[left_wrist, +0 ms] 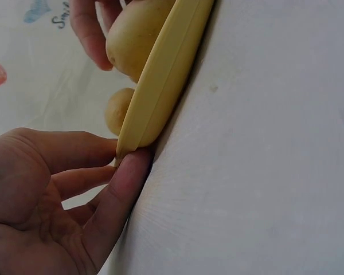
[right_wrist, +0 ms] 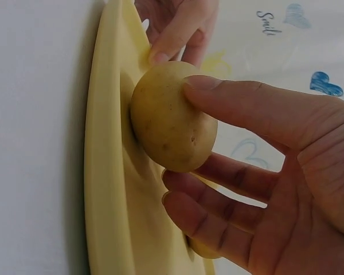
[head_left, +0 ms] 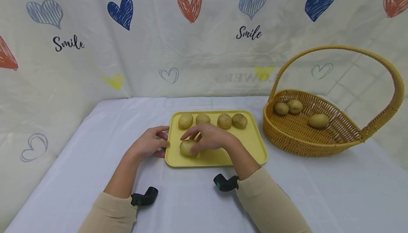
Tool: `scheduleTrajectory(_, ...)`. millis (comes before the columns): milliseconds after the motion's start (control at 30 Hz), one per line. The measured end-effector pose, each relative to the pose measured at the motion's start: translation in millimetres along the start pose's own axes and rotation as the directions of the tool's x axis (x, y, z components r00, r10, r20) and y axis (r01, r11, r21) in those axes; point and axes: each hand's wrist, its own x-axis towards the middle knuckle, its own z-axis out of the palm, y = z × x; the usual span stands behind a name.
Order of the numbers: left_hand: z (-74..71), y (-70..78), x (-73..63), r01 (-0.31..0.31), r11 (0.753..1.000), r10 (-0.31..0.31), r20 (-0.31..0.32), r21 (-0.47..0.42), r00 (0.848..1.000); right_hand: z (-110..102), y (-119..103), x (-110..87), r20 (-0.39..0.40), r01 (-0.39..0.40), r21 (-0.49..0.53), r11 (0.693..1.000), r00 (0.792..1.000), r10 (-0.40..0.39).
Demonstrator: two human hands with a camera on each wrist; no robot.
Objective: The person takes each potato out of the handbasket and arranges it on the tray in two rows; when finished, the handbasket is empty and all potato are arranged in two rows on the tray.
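My right hand (head_left: 211, 136) grips a potato (head_left: 186, 148) near the front left of a yellow tray (head_left: 247, 149). Its thumb lies along the potato's side in the right wrist view, with the fingers curving round from the other side. At the tray's left edge, my left hand (head_left: 147, 143) pinches the rim. The left wrist view has the thumb (left_wrist: 129, 175) against the rim's outer side and a finger on its upper edge. Along the tray's back side sit several more potatoes (head_left: 224, 121), two toward the left and two toward the right.
To the right of the tray stands a wicker basket (head_left: 287, 142) with a tall arched handle (head_left: 344, 47). Three potatoes (head_left: 318, 120) lie inside it. A white cloth (head_left: 181, 197) covers the table, and a sheet printed with hearts (head_left: 204, 45) hangs behind.
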Motion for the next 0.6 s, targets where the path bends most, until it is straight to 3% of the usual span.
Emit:
scheduleTrajectory(400,-2.3,-1.3,-2.3,0.001,1.000,-0.001,-0.002,0.000,1.000,-5.2,-3.6,-4.3,-0.013,-0.018,0.017,1.000,1.000,0.018)
scheduleTrajectory(600,-2.1,1.0,-2.0,-0.012,1.000,0.012,0.009,0.003,1.000,-11.6,-3.4,-8.5,-0.037,0.021,0.068,0.997,0.999,-0.018)
